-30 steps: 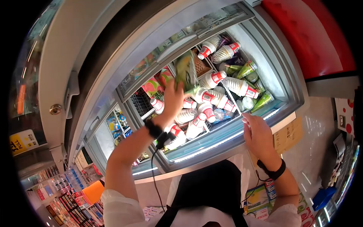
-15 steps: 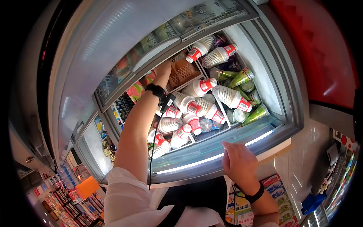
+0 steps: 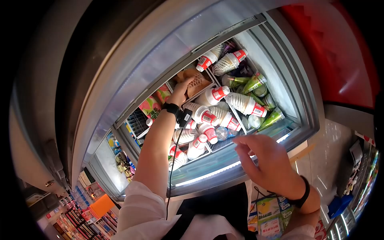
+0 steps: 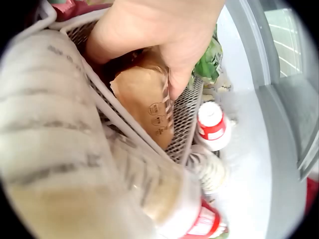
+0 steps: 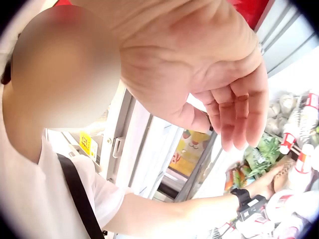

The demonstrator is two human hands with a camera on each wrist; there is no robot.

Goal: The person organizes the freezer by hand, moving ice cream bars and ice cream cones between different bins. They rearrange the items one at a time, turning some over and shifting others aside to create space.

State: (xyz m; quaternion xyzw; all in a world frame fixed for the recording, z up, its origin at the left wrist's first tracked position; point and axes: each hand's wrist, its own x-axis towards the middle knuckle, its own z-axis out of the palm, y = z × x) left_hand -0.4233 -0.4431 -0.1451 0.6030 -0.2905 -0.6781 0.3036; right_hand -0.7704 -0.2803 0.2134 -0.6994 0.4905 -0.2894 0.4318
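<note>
**Left hand on brown pack in freezer basket**

The left hand curled its fingers round the brown pack, which lay in the wire basket at the freezer's 11 o'clock corner. The right hand hovered slack and empty at 5 o'clock. The step looked like handling the pack in the basket. Lifting it would call for clearing the basket rim and the bottles.

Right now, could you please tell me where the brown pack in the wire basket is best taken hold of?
Take the brown pack by its upper end, from above. It stands tilted inside the wire basket, so mesh shuts in its sides and foot and only the top is free. The left hand curls over that end.
</note>
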